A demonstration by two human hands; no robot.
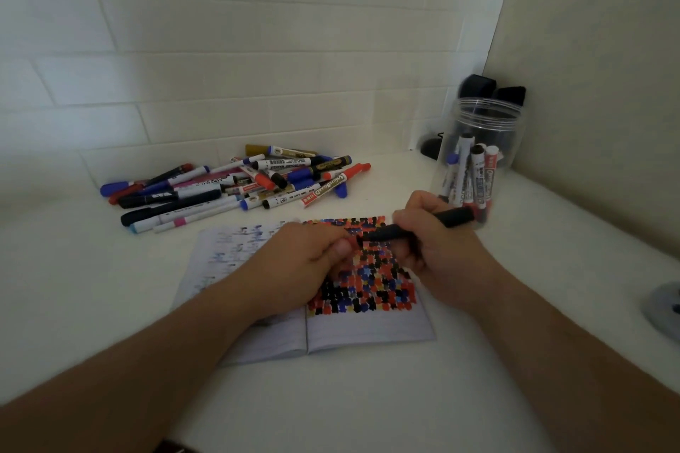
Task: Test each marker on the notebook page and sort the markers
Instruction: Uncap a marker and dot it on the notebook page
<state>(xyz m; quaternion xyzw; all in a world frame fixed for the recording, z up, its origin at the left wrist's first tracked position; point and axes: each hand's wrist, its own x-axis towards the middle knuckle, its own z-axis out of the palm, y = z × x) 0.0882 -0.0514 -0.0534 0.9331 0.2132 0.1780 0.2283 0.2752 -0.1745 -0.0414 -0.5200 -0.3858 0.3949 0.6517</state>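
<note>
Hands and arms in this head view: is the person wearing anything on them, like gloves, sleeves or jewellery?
Both forearms are bare as far as the frame shows, with no sleeves in view. The left hand and right hand wear no gloves, and no rings show. A dark edge at the bottom left may be a strap, too cropped to tell.

Both bare forearms reach in from the lower corners and converge toward the middle. The left hand lies knuckles-up, its fingers curled under and the thumb pressed against the forefinger; whether anything is pinched between them is hidden by the hand itself. The right hand is raised slightly and turned with its back toward the camera, fingers wrapped round a black marker that lies nearly level, one end pointing at the left hand's thumb, the other end sticking out past the right knuckles. The two hands sit close together without quite touching.
</note>
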